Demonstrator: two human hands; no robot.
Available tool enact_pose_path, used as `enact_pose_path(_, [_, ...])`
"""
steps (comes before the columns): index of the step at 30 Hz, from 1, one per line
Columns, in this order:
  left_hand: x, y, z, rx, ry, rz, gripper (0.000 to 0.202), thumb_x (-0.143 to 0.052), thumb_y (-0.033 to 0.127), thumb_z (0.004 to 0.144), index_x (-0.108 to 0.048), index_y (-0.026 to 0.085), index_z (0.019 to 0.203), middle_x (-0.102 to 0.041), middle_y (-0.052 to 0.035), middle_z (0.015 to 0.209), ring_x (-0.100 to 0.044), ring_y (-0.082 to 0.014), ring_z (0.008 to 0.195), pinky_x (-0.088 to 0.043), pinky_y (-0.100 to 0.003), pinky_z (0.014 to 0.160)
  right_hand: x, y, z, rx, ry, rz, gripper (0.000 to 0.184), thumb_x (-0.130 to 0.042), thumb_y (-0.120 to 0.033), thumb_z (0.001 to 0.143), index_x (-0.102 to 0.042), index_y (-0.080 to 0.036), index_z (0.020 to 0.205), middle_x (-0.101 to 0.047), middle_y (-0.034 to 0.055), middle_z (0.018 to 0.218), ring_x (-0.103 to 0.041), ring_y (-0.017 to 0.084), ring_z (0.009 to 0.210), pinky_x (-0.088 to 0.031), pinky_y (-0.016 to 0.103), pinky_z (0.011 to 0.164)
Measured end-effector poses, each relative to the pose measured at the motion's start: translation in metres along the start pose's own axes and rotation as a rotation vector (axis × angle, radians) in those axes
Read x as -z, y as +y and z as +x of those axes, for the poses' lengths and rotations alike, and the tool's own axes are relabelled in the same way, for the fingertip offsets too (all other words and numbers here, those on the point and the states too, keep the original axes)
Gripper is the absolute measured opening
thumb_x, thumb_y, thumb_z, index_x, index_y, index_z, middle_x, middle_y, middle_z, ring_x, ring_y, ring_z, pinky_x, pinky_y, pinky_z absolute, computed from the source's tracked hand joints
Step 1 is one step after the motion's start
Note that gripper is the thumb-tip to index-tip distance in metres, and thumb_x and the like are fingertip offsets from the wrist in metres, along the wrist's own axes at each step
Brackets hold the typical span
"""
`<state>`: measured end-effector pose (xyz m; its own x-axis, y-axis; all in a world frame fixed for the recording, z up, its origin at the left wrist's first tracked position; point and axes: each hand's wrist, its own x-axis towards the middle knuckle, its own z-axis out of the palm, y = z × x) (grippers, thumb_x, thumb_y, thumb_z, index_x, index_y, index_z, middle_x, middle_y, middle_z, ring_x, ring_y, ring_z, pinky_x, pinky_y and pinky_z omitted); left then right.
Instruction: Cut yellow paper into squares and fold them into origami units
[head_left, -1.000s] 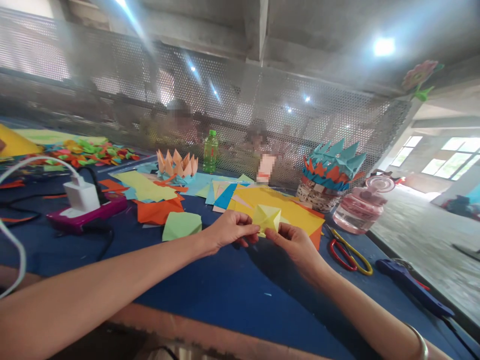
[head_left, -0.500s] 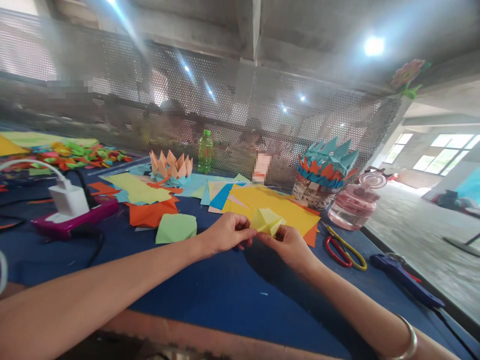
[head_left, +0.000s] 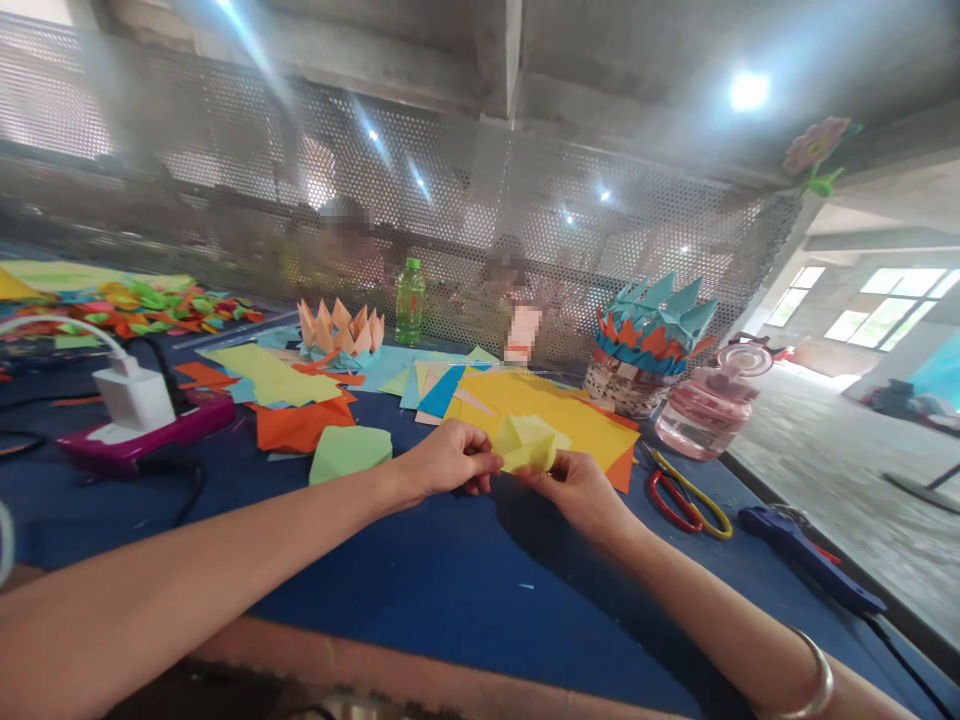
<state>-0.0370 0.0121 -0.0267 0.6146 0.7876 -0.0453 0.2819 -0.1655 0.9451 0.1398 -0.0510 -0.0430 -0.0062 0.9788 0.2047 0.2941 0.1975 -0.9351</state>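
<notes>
Fingers point(head_left: 480, 465) of the left hand point(head_left: 450, 458) and the right hand point(head_left: 574, 492) are pinched closed on a small folded piece of yellow paper point(head_left: 527, 444), which is held between them just above the blue tabletop point(head_left: 405, 590). Being thin and light, it is judged soft at its flaps and somewhat stiffer where the layers are stacked; it would best be gripped along the thick creased edges, since the loose points could crumple easily. Behind it, a flat yellow paper sheet point(head_left: 540, 410) is laid over an orange sheet point(head_left: 621, 470). To the left, a faceted green paper piece point(head_left: 350, 453) and a jagged orange paper piece point(head_left: 300, 425) are seen. To the right, red-and-yellow-handled scissors point(head_left: 686, 505) and a blue hot-glue gun point(head_left: 806, 555) are laid down. Farther off stand a pink plastic bottle point(head_left: 709, 410), a woven basket point(head_left: 619, 390) topped by a spiky teal-and-orange paper crown point(head_left: 656, 330), and a peach paper crown point(head_left: 341, 330) near a green bottle point(head_left: 410, 302).
</notes>
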Motion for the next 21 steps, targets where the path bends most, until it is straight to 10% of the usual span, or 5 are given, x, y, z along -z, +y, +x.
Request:
enact_pose_path(10, [0.005, -0.001, -0.002, 0.086, -0.025, -0.221, 0.033, -0.074, 0.043, 0.066, -0.059, 0.014, 0.064, -0.063, -0.0008, 0.059, -0.059, -0.0111, 0.055, -0.046, -0.023, 0.055, 0.009, -0.001, 0.003, 0.048, 0.083, -0.114, 0.038, -0.068, -0.049, 0.071, -0.058, -0.015, 0.086, -0.059, 0.0026, 0.079, -0.054, 0.016, 0.071, -0.043, 0.026, 0.06])
enact_pose_path(14, [0.01, 0.004, -0.002, 0.177, -0.024, -0.365, 0.027, -0.074, 0.037, 0.067, -0.062, 0.013, 0.065, -0.064, -0.0007, 0.061, -0.06, -0.0108, 0.058, -0.046, -0.021, 0.056, 0.014, -0.002, 0.003, 0.355, 0.268, -0.366, 0.055, -0.073, -0.035, 0.069, -0.046, -0.02, 0.114, -0.056, 0.009, 0.105, -0.056, 0.023, 0.094, -0.05, 0.036, 0.073])
enact_pose_path(21, [0.01, 0.011, -0.007, 0.294, -0.157, -0.463, 0.025, -0.078, 0.033, 0.063, -0.064, 0.013, 0.066, -0.063, 0.0007, 0.061, -0.059, -0.0091, 0.055, -0.041, -0.018, 0.049, 0.024, -0.006, -0.002, 0.833, 0.141, -0.765, 0.019, -0.06, -0.019, 0.086, -0.06, -0.022, 0.105, -0.063, 0.0076, 0.101, -0.057, 0.021, 0.098, -0.047, 0.036, 0.086])
